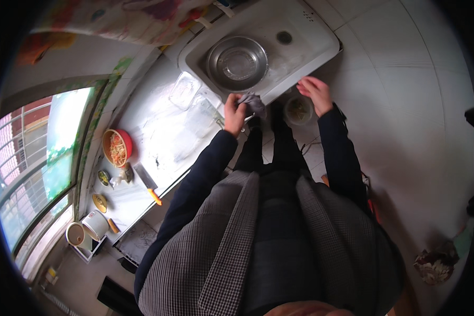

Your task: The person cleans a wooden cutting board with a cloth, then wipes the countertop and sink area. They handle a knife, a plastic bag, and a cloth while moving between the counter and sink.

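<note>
My left hand (234, 116) grips a crumpled grey cloth (252, 104) just over the front rim of the white sink (308, 65). To the right, my right hand (316, 94) is held off the sink's front edge with nothing visible in it, its fingers partly curled. A round stainless steel basin (237, 63) rests inside the sink, with the drain (284, 37) to its right. Below my right hand, a container with some scraps (299, 110) stands on the floor.
Left of the sink, the white countertop (173, 134) bears a clear plastic tray (185, 91), a red bowl of shredded vegetables (117, 148) and a cleaver with an orange handle (146, 179). Small dishes and white canisters (94, 225) stand by the window. Wrinkled plastic (436, 262) lies at lower right.
</note>
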`<state>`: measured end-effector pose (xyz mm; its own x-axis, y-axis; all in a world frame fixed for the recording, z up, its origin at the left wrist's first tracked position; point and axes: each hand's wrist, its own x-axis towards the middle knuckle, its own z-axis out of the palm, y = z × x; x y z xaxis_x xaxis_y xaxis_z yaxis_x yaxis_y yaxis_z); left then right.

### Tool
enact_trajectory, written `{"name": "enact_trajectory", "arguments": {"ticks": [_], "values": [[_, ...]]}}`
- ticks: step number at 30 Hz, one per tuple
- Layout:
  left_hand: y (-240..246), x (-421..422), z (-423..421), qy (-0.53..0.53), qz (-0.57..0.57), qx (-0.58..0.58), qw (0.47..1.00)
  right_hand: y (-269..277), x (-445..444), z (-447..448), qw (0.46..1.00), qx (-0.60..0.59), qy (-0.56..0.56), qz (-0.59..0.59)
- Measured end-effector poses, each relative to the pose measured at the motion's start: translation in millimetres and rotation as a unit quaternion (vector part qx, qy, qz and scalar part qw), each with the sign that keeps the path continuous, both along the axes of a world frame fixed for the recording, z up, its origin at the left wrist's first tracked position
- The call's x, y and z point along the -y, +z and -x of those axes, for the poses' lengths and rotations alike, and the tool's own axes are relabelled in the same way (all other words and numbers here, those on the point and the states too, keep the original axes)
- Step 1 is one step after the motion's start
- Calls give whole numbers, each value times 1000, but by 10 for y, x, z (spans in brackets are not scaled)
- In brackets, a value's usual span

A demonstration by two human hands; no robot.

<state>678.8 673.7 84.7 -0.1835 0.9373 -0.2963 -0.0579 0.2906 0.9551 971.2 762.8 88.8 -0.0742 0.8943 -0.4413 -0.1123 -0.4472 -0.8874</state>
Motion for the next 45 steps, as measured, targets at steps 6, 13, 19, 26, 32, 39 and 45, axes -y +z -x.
{"name": "enact_trajectory", "arguments": {"ticks": [6,13,19,26,32,39,45], "values": [[295,86,31,65,73,73,992,-1392,-1565,580,805,455,353,-144],[242,197,-120,191,128,118,966,-2669,-1530,608,187,449,793,-368],[312,132,-136,253,96,124,955,-2227,-2105,657,647,498,559,-145],[359,134,-242,297,113,125,940,-2107,-2087,1076,900,233,339,146],[361,126,-209,311,114,135,934,-2061,-2042,1054,883,269,341,176],[413,-24,-157,297,96,104,944,-1979,-1910,901,915,204,256,236],[534,-167,-117,242,99,92,961,-1876,-1626,938,936,121,99,315]]}}
